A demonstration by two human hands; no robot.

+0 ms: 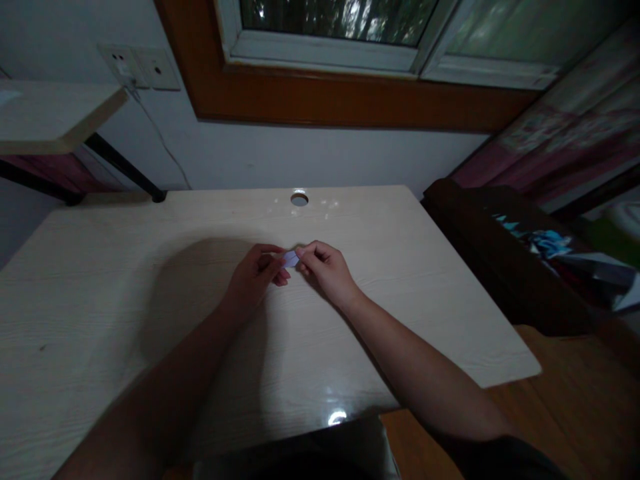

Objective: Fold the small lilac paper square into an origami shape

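A small pale purple piece of paper [291, 259] sits between both hands, just above the middle of a light wooden desk [125, 293]. My left hand [254, 275] pinches its left side with curled fingers. My right hand [324, 269] pinches its right edge, fingers pressed together. Most of the paper is hidden by the fingertips.
A round cable hole [299, 198] lies at the desk's far edge. A wooden shelf [55, 113] on black brackets juts out at the left, under wall sockets [140, 67]. A dark chest or bed edge [500, 260] with cloth stands to the right, below a window [350, 27].
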